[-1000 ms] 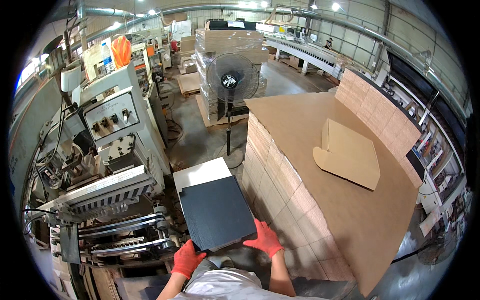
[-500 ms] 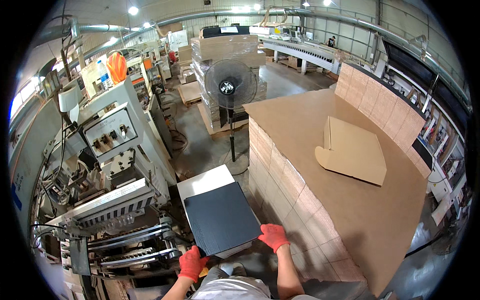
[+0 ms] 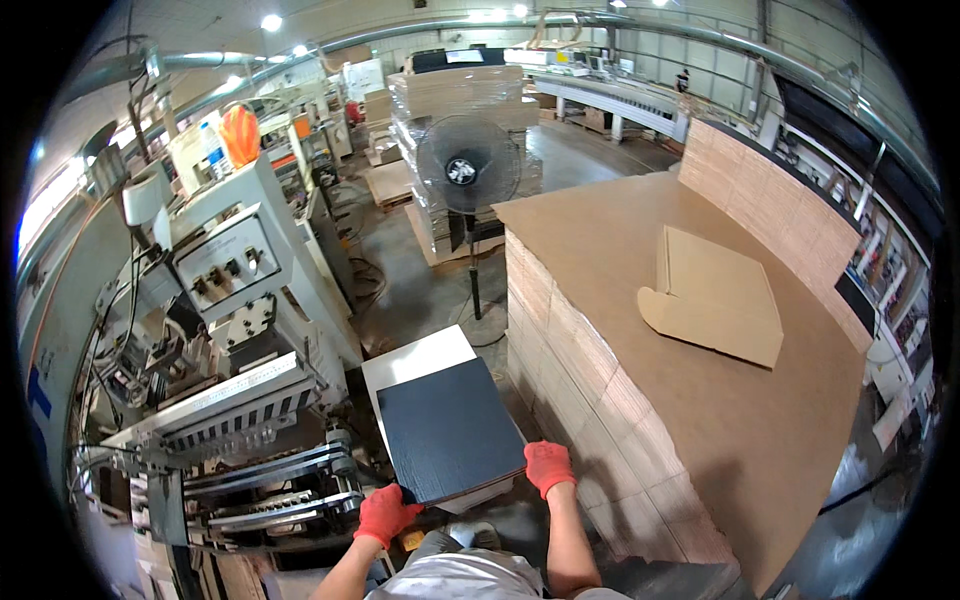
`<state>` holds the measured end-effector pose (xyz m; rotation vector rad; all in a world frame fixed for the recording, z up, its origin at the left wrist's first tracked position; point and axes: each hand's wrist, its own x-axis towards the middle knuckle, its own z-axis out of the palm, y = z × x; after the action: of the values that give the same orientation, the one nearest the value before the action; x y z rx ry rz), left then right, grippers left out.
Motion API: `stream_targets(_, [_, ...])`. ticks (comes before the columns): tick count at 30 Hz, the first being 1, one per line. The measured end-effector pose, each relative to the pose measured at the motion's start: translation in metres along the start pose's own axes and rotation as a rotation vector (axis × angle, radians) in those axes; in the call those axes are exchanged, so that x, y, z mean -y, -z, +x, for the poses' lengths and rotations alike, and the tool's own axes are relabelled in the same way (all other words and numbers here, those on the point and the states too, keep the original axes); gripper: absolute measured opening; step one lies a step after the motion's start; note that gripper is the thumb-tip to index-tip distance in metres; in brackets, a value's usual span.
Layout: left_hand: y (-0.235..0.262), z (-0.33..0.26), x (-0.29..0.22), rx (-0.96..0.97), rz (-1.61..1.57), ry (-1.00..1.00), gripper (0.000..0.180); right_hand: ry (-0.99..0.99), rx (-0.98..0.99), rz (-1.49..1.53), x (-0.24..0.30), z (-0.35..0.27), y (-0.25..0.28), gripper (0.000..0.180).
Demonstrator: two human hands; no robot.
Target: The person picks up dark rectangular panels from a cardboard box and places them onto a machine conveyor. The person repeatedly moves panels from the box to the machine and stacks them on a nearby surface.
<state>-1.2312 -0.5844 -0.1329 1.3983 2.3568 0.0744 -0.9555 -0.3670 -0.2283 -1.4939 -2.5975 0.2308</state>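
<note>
A dark, square-edged panel (image 3: pixel 450 430) with a fine grain lies on a low stack, in front of my legs. Under it, a white panel (image 3: pixel 420 357) sticks out at the far side. My left hand (image 3: pixel 387 515), in a red glove, closes on the dark panel's near left corner. At its near right corner, my right hand (image 3: pixel 549 468), gloved the same way, grips the edge. Both thumbs are near the rim; the fingertips under the panel are hidden.
On the left stands a machine with a control box (image 3: pixel 230 262) and conveyor rails (image 3: pixel 270 480). A tall pile topped by a brown sheet (image 3: pixel 600 225) rises at right, bearing a folded cardboard piece (image 3: pixel 715 300). Ahead are a pedestal fan (image 3: pixel 468 170) and a film-wrapped stack (image 3: pixel 450 95).
The whole view has shifted slightly. Both hands stay at the dark panel's near corners, and the panel has hardly moved on the stack.
</note>
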Motion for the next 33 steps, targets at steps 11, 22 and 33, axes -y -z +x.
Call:
stream_targets(11, [-0.005, -0.013, -0.002, -0.154, -0.126, -0.064, 0.045, 0.098, 0.064, -0.059, -0.016, 0.003, 0.004, 0.012])
stream_targets(22, [-0.031, -0.017, 0.008, -0.259, -0.251, -0.054, 0.04, 0.097, 0.18, -0.207, -0.005, 0.009, 0.024, 0.01])
stream_targets(33, [-0.022, -0.02, 0.0, -0.242, -0.185, -0.069, 0.041, 0.089, 0.11, -0.165, -0.016, 0.002, 0.009, 0.019])
